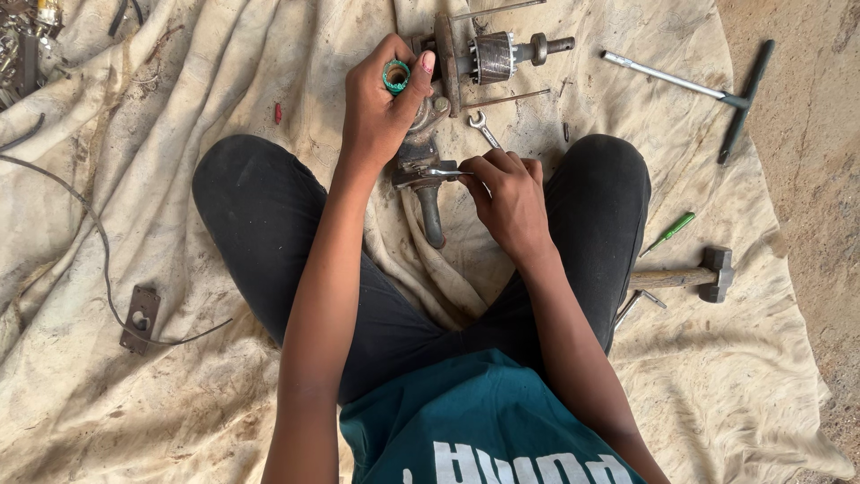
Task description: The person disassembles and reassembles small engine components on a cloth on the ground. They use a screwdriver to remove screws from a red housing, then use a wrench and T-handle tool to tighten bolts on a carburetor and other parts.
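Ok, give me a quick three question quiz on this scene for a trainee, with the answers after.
1. True or false: the hammer lies to the person's left.
2. Which hand holds the small spanner against the metal motor housing?
3. What colour is the ring pinched in the left hand: A red, B green, C yellow?

Key: 1 false, it lies to their right, near the green screwdriver. 2 the right hand. 3 B.
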{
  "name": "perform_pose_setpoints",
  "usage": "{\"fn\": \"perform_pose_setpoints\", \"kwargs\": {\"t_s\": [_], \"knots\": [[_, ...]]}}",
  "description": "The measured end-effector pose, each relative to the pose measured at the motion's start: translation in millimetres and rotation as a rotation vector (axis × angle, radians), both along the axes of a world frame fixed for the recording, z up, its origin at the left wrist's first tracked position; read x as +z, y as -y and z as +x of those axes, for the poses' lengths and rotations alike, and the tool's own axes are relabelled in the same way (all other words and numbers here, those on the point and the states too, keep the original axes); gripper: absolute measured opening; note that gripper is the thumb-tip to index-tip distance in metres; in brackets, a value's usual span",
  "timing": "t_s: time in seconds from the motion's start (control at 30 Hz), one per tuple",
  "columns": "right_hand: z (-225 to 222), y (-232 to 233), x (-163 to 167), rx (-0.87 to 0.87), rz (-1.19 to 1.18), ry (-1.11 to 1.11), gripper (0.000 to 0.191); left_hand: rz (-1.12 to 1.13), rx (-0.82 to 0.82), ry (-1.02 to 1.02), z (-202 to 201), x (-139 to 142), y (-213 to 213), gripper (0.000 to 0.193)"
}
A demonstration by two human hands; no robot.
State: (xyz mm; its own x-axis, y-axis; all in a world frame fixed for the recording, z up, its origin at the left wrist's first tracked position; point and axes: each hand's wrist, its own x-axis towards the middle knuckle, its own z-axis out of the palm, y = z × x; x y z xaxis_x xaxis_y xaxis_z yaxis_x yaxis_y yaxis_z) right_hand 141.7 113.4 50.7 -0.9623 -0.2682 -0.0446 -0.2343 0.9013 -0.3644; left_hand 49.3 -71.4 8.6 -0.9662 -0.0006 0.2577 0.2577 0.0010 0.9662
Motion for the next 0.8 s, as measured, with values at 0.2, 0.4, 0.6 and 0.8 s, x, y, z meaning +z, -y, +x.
{"fn": "perform_pose_setpoints", "kwargs": {"t_s": [0.2,0.4,0.6,0.8], "knots": [[0,3,0,0.011,-0.048,-0.083,0.009,0.010,-0.011,0.027,1,1,1,0.043],[2,10,2,0.012,0.012,-0.204,0.009,0.010,0.000,0.009,0,4,0,0.043],[4,13,3,0.017,0.066,-0.253,0.010,0.021,0.011,0.019,1,4,-1,0.044],[-2,4,7,0.045,0.056,-0.250,0.009,0.046,0.007,0.033,2,5,1,0.045]]}}
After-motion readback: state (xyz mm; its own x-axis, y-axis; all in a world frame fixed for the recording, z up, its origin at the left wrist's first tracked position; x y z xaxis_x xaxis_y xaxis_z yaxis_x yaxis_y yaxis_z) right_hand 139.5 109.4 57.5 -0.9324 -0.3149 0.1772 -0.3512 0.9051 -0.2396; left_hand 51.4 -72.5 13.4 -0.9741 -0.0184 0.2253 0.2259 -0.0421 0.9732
